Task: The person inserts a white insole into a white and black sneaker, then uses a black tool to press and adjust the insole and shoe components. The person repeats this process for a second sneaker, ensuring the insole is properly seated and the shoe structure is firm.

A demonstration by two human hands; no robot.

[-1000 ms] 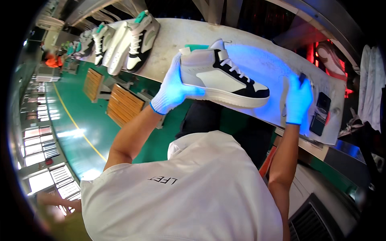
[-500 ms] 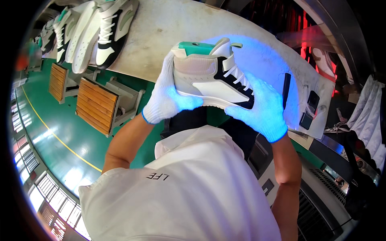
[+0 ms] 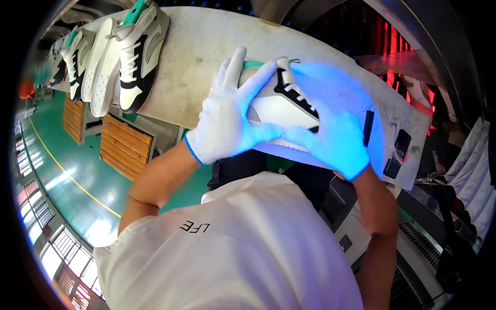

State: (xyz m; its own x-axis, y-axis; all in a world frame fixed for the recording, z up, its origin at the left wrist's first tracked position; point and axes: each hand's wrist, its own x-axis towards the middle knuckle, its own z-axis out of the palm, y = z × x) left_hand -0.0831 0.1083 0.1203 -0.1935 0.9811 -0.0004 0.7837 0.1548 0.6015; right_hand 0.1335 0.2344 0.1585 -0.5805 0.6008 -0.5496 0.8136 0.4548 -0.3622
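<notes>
A white, grey and black high-top sneaker is between my hands above the near edge of the worktable, side-on with its toe to the right. A green shoe last shows at its collar. My gloved left hand grips the heel end, the fingers spread up over the ankle and the thumb along the sole edge. My gloved right hand is closed round the toe, its thumb meeting the left thumb at the sole; its other fingers are partly hidden. Blue light falls on both gloves and the shoe.
The worktable carries sneakers and white soles at its left end. A black pen-like stick and small black devices lie on the right. Slatted wooden platforms stand left. Red-lit machinery is far right.
The sneaker has gone lower and tilted so its side faces up more. My left hand has slid from the heel onto the ankle side, and my thumbs have come together at the sole.
</notes>
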